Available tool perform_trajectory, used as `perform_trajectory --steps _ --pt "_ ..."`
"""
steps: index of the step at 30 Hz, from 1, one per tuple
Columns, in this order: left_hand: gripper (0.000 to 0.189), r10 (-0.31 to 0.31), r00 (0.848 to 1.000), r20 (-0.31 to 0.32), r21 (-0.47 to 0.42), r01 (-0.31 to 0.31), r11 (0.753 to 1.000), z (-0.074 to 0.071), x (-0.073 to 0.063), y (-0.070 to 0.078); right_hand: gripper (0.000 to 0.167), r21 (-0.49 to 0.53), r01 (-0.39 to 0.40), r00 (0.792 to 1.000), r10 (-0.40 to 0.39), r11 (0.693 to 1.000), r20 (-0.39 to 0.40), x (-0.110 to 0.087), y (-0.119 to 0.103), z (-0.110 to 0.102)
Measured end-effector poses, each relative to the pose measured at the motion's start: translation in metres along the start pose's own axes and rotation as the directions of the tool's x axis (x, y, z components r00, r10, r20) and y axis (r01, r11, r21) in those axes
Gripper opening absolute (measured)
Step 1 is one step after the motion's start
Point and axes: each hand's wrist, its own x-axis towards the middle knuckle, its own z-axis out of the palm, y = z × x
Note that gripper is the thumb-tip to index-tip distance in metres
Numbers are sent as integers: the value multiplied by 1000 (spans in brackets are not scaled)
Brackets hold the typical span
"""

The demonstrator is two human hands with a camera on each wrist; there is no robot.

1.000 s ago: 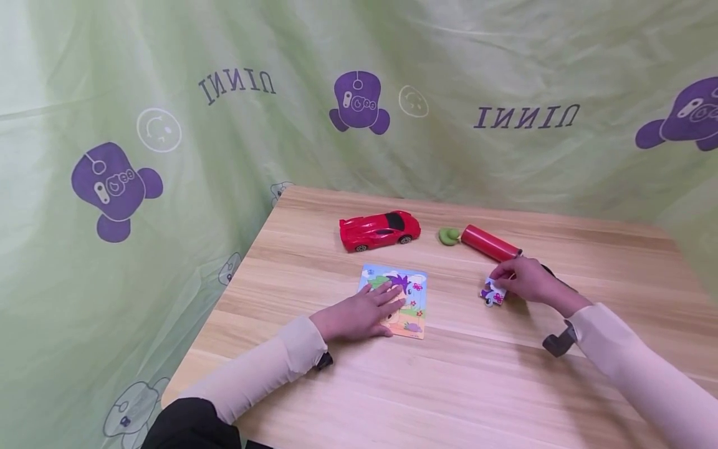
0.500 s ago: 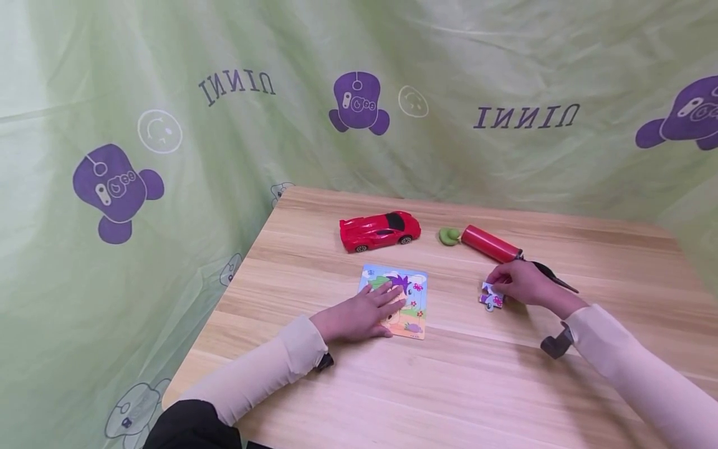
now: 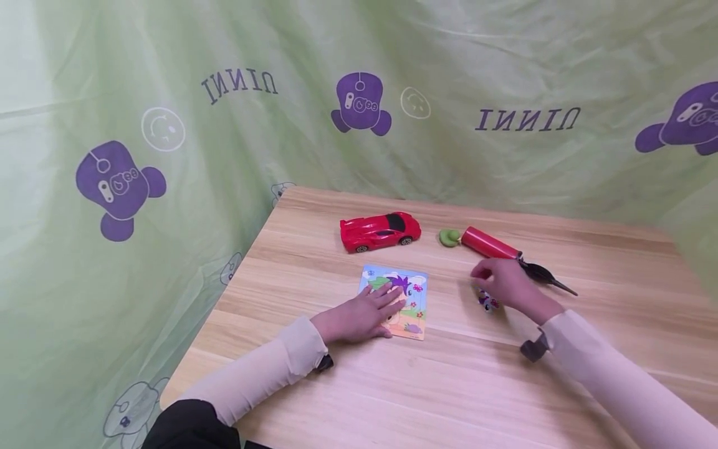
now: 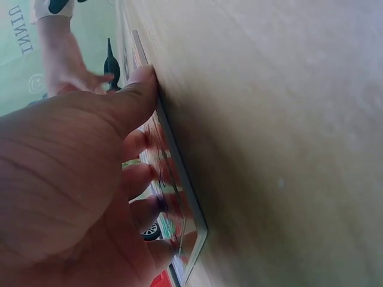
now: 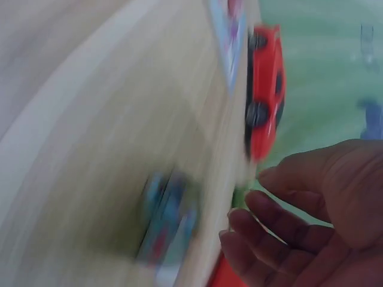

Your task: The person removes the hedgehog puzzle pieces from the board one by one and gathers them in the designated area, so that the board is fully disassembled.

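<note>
My left hand (image 3: 361, 313) lies with spread fingers on a square picture puzzle (image 3: 416, 312), covering part of its print. In the left wrist view the thumb (image 4: 140, 89) rests along the puzzle's edge (image 4: 179, 173). To the right, my right hand (image 3: 507, 284) hovers with loosely bent fingers and holds nothing. Just below it are small purple-and-white jigsaw pieces (image 3: 485, 302), partly hidden by the hand. The right wrist view shows these pieces (image 5: 170, 221), blurred, apart from the fingertips (image 5: 238, 216).
A red toy car (image 3: 380, 231) stands behind the puzzle. Right of it lies a red cylinder (image 3: 490, 242) with a green curled piece (image 3: 449, 237) at one end and a black pointed part (image 3: 541, 273) at the other. A green printed curtain (image 3: 449, 156) hangs behind the wooden table (image 3: 426, 393).
My right hand has let go of the jigsaw pieces and moved slightly left above them. More of the black pointed part now shows. My left hand has stayed in place.
</note>
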Motion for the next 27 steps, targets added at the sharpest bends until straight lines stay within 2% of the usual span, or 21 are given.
perform_trajectory --steps 4,7,9,12,15,18,21,27 --pt "69 -10 1000 -7 13 10 1000 2 -2 -2 18 37 99 995 -100 994 30 23 -43 21" --pt "69 -8 1000 -11 27 8 1000 3 -3 -3 20 23 203 977 -204 979 58 40 -75 40" --pt "69 0 1000 -18 31 0 1000 3 -3 -1 17 -31 268 962 -266 963 66 48 -93 50" --pt "68 10 1000 -21 57 -9 998 2 -3 -1 13 -138 310 950 -302 941 76 57 -113 63" --pt "68 17 999 -31 88 -14 996 3 0 0 10 -220 284 959 -272 933 84 58 -120 69" --pt "68 7 1000 -28 104 -4 995 4 -1 -1 12 -252 260 965 -245 932 90 62 -122 73" --pt "67 -4 1000 -21 109 6 994 5 -3 -2 14 -247 264 964 -244 933 106 66 -123 72" --pt "63 -46 999 -10 104 46 994 6 -9 4 14 -155 268 958 -245 951 148 73 -118 66"
